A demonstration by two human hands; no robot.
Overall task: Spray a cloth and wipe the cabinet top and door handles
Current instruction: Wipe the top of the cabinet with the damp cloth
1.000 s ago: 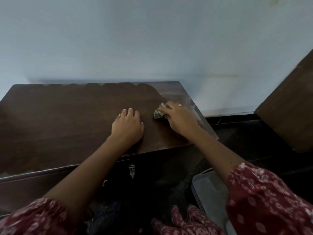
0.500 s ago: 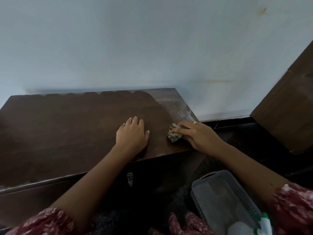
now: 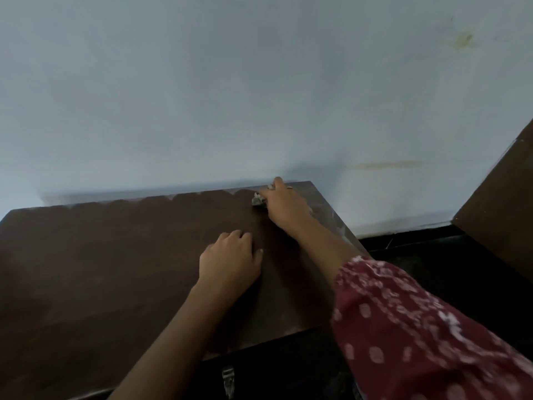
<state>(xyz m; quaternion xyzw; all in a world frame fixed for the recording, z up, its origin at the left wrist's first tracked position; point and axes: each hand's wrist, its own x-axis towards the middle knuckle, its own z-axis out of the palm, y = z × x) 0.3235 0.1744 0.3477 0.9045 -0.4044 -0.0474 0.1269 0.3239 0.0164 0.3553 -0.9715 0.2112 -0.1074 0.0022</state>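
A dark brown wooden cabinet top (image 3: 101,269) fills the lower left, set against a pale blue wall. My right hand (image 3: 284,203) reaches to the far right back corner and presses a small crumpled grey cloth (image 3: 257,200) onto the wood near the wall. Only a bit of the cloth shows at my fingers' left. My left hand (image 3: 230,262) rests flat on the top, fingers slightly curled, holding nothing. A dusty scalloped band runs along the back edge. A metal door handle (image 3: 228,381) shows below the front edge.
The pale blue wall (image 3: 259,96) rises right behind the cabinet. A dark wooden panel (image 3: 501,215) leans in at the right. Dark floor (image 3: 418,255) lies to the right of the cabinet. Pale streaks mark the cabinet's right edge.
My right hand has pushed the cloth from the front right edge to the back corner by the wall. My left hand stays planted. The view has tilted up, so the basket is out of sight.
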